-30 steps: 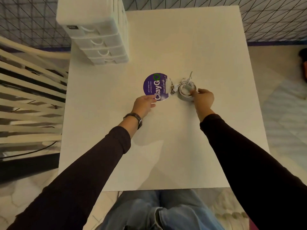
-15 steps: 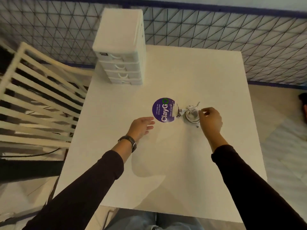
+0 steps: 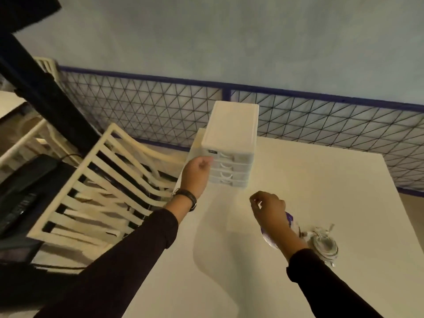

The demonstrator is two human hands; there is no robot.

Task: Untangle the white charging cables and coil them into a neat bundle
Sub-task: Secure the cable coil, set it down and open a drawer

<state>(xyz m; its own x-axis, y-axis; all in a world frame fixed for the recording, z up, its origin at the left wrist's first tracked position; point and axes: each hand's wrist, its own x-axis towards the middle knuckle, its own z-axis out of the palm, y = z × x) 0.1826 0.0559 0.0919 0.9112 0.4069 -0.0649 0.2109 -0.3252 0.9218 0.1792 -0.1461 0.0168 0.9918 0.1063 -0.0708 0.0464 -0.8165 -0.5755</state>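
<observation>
Indoor room, most likely a home or a small office corner; you cannot tell which from here. You are at a plain white table [image 3: 321, 180] pushed up to a pale blue painted wall [image 3: 229, 42]. Wire mesh panel [image 3: 149, 111] with a dark blue top rail runs along the wall base. A small white plastic drawer unit [image 3: 231, 125], four drawers, stands on the table's far edge. A white slatted chair [image 3: 103, 180] is to your left. Dark electronic gear [image 3: 23, 191] with a cable lies beyond it, too blurred to identify.
</observation>
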